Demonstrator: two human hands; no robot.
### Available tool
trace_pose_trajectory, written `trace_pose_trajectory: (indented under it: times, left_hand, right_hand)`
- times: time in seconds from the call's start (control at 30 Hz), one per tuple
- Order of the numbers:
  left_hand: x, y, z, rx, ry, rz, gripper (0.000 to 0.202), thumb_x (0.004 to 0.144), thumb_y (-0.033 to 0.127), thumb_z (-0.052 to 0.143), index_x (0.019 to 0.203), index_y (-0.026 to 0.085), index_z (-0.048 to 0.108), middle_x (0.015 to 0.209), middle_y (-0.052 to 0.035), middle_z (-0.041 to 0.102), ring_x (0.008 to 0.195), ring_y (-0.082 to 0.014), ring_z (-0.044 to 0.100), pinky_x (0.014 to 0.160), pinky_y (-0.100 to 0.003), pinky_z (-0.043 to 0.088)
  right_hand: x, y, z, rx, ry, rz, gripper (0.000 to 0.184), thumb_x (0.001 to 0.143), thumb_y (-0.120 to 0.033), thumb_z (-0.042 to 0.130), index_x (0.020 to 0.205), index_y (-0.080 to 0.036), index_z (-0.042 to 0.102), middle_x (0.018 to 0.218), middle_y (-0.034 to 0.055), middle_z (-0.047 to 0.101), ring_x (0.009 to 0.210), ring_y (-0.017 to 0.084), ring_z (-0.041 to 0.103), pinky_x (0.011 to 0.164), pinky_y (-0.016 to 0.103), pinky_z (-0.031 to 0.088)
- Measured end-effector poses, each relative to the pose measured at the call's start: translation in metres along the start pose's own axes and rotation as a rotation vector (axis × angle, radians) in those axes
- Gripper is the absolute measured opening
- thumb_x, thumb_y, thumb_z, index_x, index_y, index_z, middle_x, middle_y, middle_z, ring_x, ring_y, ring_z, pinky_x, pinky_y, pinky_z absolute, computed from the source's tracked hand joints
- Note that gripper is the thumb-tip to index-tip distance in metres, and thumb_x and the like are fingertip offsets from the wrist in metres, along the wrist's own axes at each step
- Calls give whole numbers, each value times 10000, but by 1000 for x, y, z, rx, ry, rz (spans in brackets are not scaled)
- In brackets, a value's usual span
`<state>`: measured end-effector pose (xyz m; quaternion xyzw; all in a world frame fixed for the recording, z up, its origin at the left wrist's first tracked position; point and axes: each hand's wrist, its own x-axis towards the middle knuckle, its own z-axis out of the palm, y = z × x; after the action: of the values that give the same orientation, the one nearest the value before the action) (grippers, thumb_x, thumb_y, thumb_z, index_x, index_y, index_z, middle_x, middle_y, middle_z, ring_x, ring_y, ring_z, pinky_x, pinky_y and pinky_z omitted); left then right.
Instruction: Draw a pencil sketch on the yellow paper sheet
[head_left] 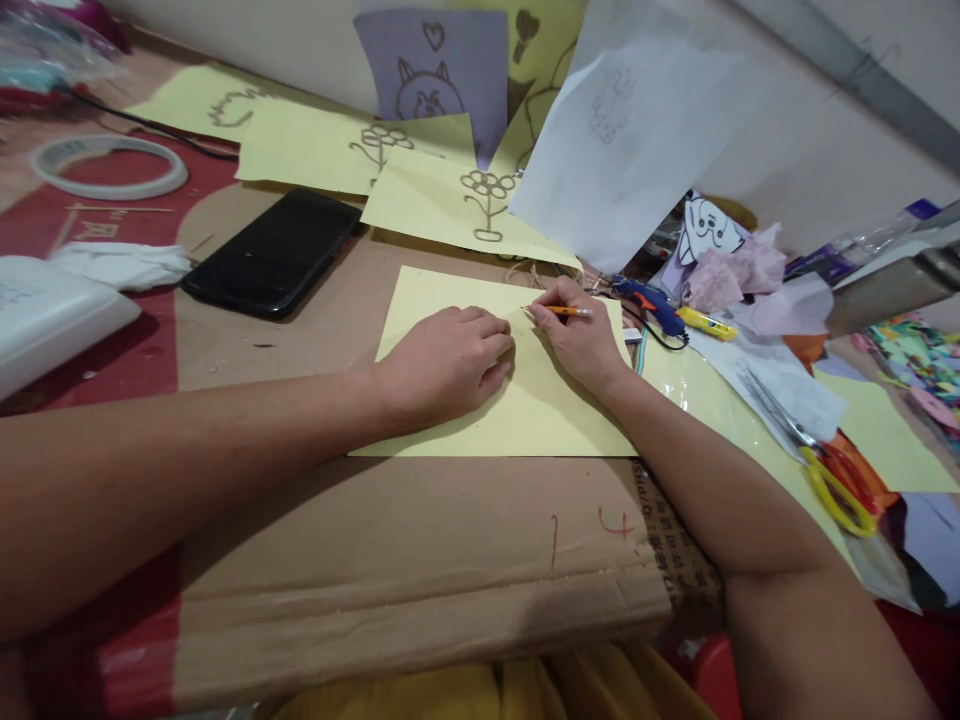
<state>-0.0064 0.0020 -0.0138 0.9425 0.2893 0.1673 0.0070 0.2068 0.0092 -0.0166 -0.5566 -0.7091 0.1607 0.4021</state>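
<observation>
we pinch the pencil [571,311] in our right hand [585,340] and rest our left hand [444,362], unclenched, on the sheet [555,422] under both, where no clear line shows, so pencil work seems barely begun.

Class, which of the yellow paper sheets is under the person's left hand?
The yellow paper sheet at mid-view: the left hand rests on it, and the right hand holds a pencil over it. No other bears a hand.

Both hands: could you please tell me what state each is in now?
Left hand: open, resting on the yellow sheet.
Right hand: closed, holding a pencil.
</observation>
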Motion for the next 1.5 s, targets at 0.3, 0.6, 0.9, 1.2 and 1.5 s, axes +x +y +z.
trace_pose_trajectory:
  times: [0.3, 0.6, 0.9, 1.2, 1.5]
  left_hand:
    - [-1, -1, 2, -18, 33, 16, 272, 1016, 245, 506, 1084, 154, 753, 1170, -127, 755, 1122, -297, 684, 938, -446, 545]
    - [-1, -2, 1, -27, 32, 19, 270, 1019, 248, 510, 1088, 152, 753, 1163, -129, 753, 1129, -294, 684, 948, -438, 541]
    - [-1, 0, 0, -4, 18, 17, 284, 1023, 246, 495, 1088, 145, 751, 1183, -124, 752, 1124, -300, 686, 941, -442, 543]
    - [-1, -1, 2, -21, 36, 19, 283, 1015, 239, 494, 1080, 154, 756, 1156, -125, 756, 1112, -294, 685, 924, -438, 538]
    - [0, 0, 0, -16, 25, 8, 289, 1019, 249, 494, 1105, 162, 756, 1155, -120, 756, 1124, -285, 681, 932, -427, 531]
  right_hand:
    - [0, -1, 0, -11, -8, 8, 129, 900, -230, 647, 782, -228, 595, 763, -20, 636, 725, 146, 524, 706, 307, 420]
    - [-1, -1, -1, -14, -4, -2, 126, 904, -232, 643, 788, -231, 594, 767, -23, 629, 727, 144, 523, 705, 306, 420]
    - [-1, 0, -1, -13, 49, 23, 159, 907, -228, 634, 768, -235, 556, 744, -21, 597, 723, 148, 506, 678, 309, 400]
    - [-1, 1, 0, -19, 42, 32, 163, 904, -232, 637, 763, -238, 556, 746, -21, 599, 718, 145, 502, 688, 313, 405]
    - [-1, -1, -1, -20, 45, 23, 169, 897, -218, 639, 754, -237, 553, 740, -23, 598, 713, 143, 501, 685, 312, 405]
